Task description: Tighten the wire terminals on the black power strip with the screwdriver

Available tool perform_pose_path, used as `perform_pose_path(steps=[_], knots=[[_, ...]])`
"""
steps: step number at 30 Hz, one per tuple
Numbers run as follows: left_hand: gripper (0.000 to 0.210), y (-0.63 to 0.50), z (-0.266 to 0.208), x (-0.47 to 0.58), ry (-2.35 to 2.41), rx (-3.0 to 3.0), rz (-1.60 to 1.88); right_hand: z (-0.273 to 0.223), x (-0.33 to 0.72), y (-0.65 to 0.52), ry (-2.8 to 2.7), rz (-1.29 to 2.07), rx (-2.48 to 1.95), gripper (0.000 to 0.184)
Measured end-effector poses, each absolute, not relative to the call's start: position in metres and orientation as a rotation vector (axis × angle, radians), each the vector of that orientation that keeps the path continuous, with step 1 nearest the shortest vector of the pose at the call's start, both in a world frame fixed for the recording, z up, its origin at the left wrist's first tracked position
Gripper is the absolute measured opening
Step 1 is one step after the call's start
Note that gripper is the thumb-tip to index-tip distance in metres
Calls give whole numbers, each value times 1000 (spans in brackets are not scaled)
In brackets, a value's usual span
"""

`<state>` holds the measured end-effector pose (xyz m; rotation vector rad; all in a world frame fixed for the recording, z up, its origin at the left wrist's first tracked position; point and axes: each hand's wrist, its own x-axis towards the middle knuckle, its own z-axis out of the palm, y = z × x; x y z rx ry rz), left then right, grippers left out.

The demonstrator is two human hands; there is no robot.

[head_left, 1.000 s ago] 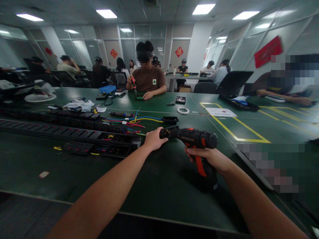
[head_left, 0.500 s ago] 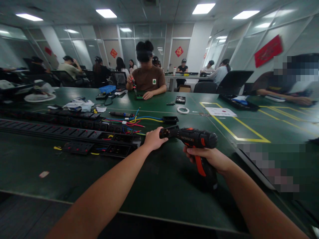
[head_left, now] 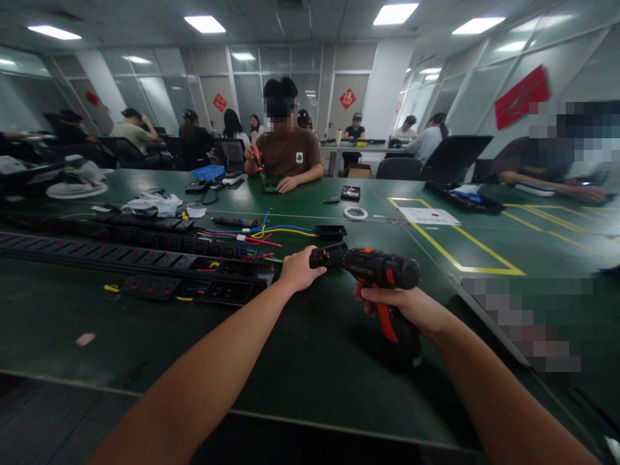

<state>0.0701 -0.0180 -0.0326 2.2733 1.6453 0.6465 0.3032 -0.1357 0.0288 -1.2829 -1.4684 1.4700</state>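
My right hand (head_left: 392,302) is closed round the grip of a black and orange cordless drill (head_left: 382,268), held level and pointing left. In my left hand (head_left: 300,268) is a small black plastic housing (head_left: 320,257), with the fingers wrapped about its near end. The drill's tip meets this housing; exactly where it touches is too small to tell. Left of my left hand lie long black power strips (head_left: 159,258) with rows of sockets and an open end. Coloured wires (head_left: 285,230) run behind my hand to a black box (head_left: 331,231).
Across the green table (head_left: 300,361), a person (head_left: 290,155) holds a red screwdriver (head_left: 258,161) over a small board. A white ring of tape (head_left: 355,213), a paper sheet (head_left: 429,216) and a blue basket (head_left: 208,172) lie farther back. Another person (head_left: 533,168) sits at the right.
The drill and my right hand have shifted very slightly left. My left hand keeps its place on the housing.
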Motion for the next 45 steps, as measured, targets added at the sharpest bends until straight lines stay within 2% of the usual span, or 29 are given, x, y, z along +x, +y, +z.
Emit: perform_pose_path(steps=[45], knots=[[59, -16, -36, 70, 1643, 2290, 650, 29, 305, -134, -1518, 1436, -1285, 36]])
